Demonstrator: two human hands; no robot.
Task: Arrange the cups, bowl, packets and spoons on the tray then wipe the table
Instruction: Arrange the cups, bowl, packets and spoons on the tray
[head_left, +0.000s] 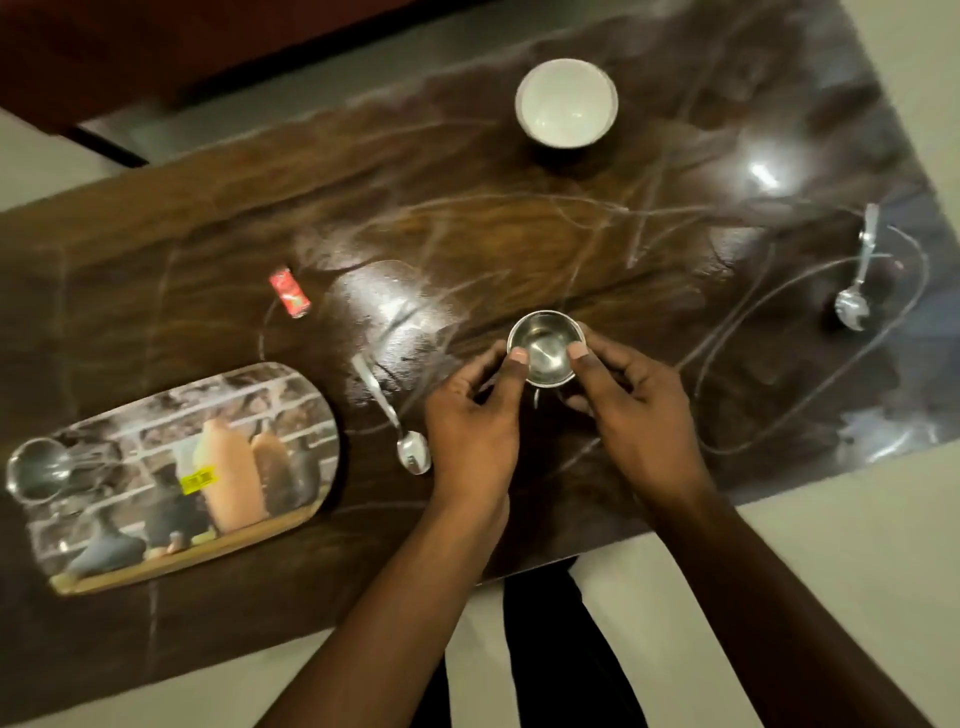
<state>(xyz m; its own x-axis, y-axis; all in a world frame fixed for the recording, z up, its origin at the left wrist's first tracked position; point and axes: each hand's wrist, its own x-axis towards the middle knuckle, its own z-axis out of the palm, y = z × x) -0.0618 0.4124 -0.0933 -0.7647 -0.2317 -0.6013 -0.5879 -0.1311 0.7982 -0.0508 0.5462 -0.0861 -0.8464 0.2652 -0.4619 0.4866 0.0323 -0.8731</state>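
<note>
Left hand, right hand, each grip pinching steel cup, glossy streaked wooden table, pale floor

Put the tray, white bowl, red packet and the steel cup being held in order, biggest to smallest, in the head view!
1. tray
2. white bowl
3. steel cup being held; it is nearer the camera than the bowl, so it may look bigger than it is
4. red packet

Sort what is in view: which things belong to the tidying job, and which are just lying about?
Job: held steel cup, left hand, right hand, tray, cup on tray, white bowl, red packet, spoon by tray, spoon at right, table.
Not job: dark furniture at top left, pale floor.
</note>
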